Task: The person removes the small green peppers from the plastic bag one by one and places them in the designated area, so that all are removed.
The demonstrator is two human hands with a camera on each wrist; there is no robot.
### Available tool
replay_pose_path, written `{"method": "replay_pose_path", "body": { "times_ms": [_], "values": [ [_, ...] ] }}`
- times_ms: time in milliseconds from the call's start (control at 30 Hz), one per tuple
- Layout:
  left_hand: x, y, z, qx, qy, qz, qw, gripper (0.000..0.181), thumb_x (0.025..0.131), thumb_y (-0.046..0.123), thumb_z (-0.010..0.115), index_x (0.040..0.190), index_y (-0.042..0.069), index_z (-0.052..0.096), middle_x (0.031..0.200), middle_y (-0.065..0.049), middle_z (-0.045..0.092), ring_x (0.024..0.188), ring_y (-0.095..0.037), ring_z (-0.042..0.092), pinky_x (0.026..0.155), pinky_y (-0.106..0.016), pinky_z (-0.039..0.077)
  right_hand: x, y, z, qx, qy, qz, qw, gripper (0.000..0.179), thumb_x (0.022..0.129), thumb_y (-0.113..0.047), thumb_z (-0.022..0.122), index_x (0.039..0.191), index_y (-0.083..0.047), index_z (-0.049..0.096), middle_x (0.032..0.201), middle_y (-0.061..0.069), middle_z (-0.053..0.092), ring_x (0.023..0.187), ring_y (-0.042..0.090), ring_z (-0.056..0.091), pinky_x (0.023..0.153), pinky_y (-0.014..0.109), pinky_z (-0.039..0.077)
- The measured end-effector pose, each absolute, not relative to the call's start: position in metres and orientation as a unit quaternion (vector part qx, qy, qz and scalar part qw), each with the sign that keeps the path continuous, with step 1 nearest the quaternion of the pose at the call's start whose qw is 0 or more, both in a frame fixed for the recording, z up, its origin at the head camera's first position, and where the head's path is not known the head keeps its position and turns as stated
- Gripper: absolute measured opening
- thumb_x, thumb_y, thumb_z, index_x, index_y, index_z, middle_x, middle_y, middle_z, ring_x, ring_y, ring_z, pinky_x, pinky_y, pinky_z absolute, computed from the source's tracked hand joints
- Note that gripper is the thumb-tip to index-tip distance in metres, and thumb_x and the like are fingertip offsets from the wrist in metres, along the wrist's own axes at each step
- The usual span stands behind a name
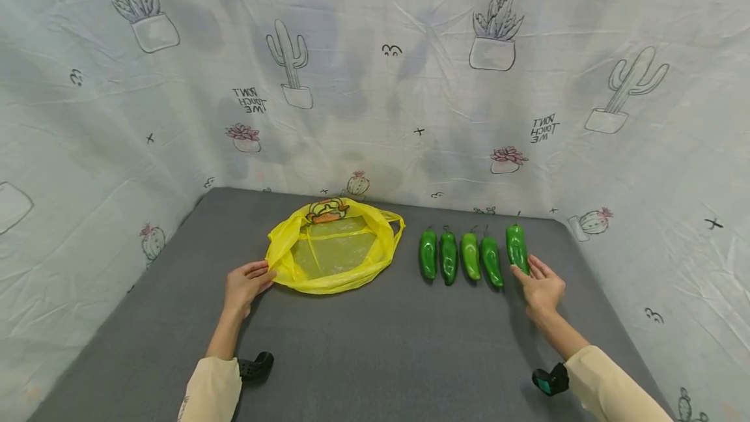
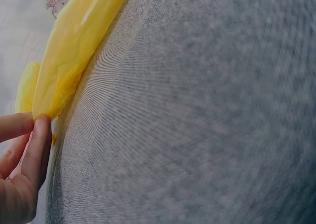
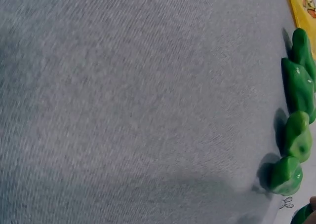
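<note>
My left hand (image 1: 247, 285) pinches the near-left edge of an open yellow plastic bag (image 1: 328, 285) between thumb and fingers. The left wrist view shows the same pinch, with the bag's rim (image 2: 74, 51) stretching up from the fingertips. At the right, my right hand (image 1: 541, 285) holds a green pepper (image 1: 517, 246) by its lower end, stem pointing away. That pepper seems raised off the table. Only a sliver of it (image 3: 299, 214) shows in the corner of the right wrist view. Left of it, several green peppers (image 1: 471, 256) lie side by side in a row.
A dark grey cloth (image 1: 375, 357) covers the table. Behind and at both sides hangs a pale curtain (image 1: 363, 103) printed with cacti and potted plants. The peppers lie between the bag and my right hand.
</note>
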State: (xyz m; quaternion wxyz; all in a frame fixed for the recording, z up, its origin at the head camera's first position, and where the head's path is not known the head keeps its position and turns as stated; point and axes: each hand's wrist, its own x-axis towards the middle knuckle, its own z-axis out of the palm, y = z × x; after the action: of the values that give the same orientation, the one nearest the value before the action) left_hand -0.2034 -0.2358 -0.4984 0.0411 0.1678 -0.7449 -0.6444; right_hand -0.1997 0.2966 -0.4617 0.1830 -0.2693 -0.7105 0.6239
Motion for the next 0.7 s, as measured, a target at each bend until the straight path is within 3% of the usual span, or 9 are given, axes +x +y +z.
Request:
{"method": "replay_pose_path", "body": {
  "times_ms": [367, 700],
  "values": [
    [-0.205, -0.238, -0.498, 0.167, -0.740, -0.650, 0.042, 0.042, 0.087, -0.001, 0.068, 0.123, -0.014, 0.054, 0.097, -0.007, 0.065, 0.069, 0.001, 0.061, 0.067, -0.018, 0.057, -0.200, 0.306, -0.472, -0.282, -0.722, 0.618, 0.135, 0.062, 0.085, 0.005, 0.067, 0.141, 0.004, 0.043, 0.141, 0.020, 0.044, 0.132, 0.028, 0.039, 0.097, 0.021, 0.041],
    [-0.203, -0.237, -0.498, 0.166, -0.742, -0.649, 0.040, 0.041, 0.087, -0.001, 0.067, 0.124, -0.014, 0.053, 0.100, -0.010, 0.065, 0.070, 0.002, 0.061, 0.067, -0.018, 0.057, -0.200, 0.309, -0.479, -0.284, -0.756, 0.579, 0.114, 0.060, 0.085, 0.000, 0.068, 0.140, 0.006, 0.043, 0.140, 0.022, 0.043, 0.132, 0.031, 0.039, 0.107, 0.041, 0.036]
  ]
}}
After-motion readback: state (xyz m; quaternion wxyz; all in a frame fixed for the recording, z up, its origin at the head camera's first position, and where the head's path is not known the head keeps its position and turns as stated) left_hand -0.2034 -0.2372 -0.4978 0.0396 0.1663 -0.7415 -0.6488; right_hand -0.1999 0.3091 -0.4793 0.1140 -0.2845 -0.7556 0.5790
